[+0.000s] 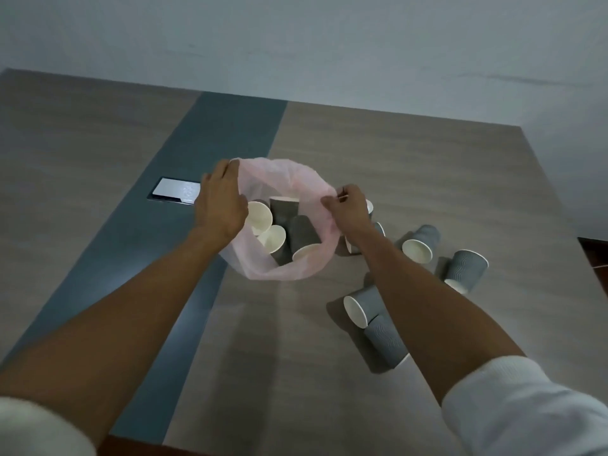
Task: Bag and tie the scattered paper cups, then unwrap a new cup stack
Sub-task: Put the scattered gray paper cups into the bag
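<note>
While the left hand (221,205) grips and the right hand (349,207) pinches the pink bag (283,174) rim, hold mouth wide, then gather the loose cups (418,245) right of the right hand.

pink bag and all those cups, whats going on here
A person is holding a pink plastic bag open on the table, the left hand gripping one side of its rim and the right hand pinching the other. Several grey paper cups already lie inside. More cups are scattered on the table to the right of the bag, so the bagging is only partly done.
</note>
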Tool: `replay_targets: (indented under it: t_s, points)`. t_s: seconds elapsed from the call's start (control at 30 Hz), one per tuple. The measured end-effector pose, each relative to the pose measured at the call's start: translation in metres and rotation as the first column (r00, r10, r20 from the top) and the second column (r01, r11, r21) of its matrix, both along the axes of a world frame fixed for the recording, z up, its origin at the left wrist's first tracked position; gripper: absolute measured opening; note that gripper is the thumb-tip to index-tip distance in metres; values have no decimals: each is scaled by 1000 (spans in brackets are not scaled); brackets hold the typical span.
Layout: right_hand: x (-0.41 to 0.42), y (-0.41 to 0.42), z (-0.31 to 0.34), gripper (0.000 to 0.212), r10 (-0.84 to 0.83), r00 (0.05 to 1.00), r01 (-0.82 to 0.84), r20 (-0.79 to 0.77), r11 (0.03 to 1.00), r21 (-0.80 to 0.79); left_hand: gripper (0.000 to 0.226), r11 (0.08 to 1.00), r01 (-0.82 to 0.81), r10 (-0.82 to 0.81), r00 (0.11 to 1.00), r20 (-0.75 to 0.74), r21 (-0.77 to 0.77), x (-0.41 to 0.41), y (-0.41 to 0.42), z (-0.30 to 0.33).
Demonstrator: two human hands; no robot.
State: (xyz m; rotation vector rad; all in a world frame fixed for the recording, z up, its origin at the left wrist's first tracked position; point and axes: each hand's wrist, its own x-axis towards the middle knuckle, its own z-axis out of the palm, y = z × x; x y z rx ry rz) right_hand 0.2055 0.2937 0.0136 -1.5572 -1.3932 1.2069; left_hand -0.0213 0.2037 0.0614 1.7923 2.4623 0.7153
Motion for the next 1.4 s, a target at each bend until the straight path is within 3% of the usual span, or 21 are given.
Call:
replay_targets:
  t_s: [0.1, 0.27, 0.33, 0.4, 0.47, 0.53, 0.63, 0.73, 0.83, 0.9, 0.97, 1.03, 1.17, 1.27, 1.4]
  points:
    - [4, 24, 17, 28, 58, 995, -60, -81, 998, -21, 56, 997, 18, -23, 997, 78, 75, 12, 16, 0]
    - [20, 38, -1, 67, 272, 962, -269, 16, 959, -86, 62, 998, 60, -58, 988, 145, -7, 26, 32, -32]
    - [26, 44, -14, 69, 230, 969, -222, 90, 971, -90, 68, 995, 91, -85, 983, 162, -35, 28, 37, -49]
    - [34, 51, -25, 63, 87, 963, -79, 255, 996, -41, 72, 990, 134, -123, 973, 197, -42, 29, 43, -61]
    - [44, 59, -40, 64, 59, 885, -59, 462, 998, -15, 73, 982, 180, -167, 965, 202, -49, 27, 48, -67]
    - [52, 66, -54, 72, 143, 771, -135, 620, 989, -60, 74, 974, 216, -204, 967, 150, -73, 24, 52, -71]
    - [56, 83, -73, 77, 241, 703, -215, 669, 969, -124, 70, 972, 216, -207, 974, 97, -94, 19, 54, -73]
    - [58, 92, -88, 68, 213, 687, -195, 694, 975, -105, 71, 973, 203, -193, 976, 97, -110, 15, 56, -74]
    - [64, 92, -85, 59, -10, 774, -62, 634, 994, 90, 73, 971, 193, -175, 976, 132, -144, 14, 59, -71]
    - [65, 89, -69, 55, -228, 876, 120, 425, 957, 265, 72, 973, 171, -152, 980, 126, -155, 15, 61, -67]
    - [61, 82, -47, 48, -307, 942, 260, 140, 925, 279, 71, 972, 156, -137, 984, 114, -177, 15, 62, -63]
    - [51, 73, -29, 39, -202, 979, 203, -25, 965, 165, 73, 965, 167, -151, 984, 93, -200, 14, 65, -59]
    - [23, 57, -26, 35, 104, 990, -101, -92, 994, 45, 79, 947, 198, -203, 979, 7, -251, 11, 68, -51]
    - [-1, 47, -32, 39, 263, 964, -264, -32, 964, -21, 81, 936, 247, -237, 969, 69, -251, 9, 62, -53]
    - [-20, 35, -39, 36, 457, 881, -465, 118, 885, 42, 69, 932, 320, -269, 925, 269, -171, 10, 48, -52]
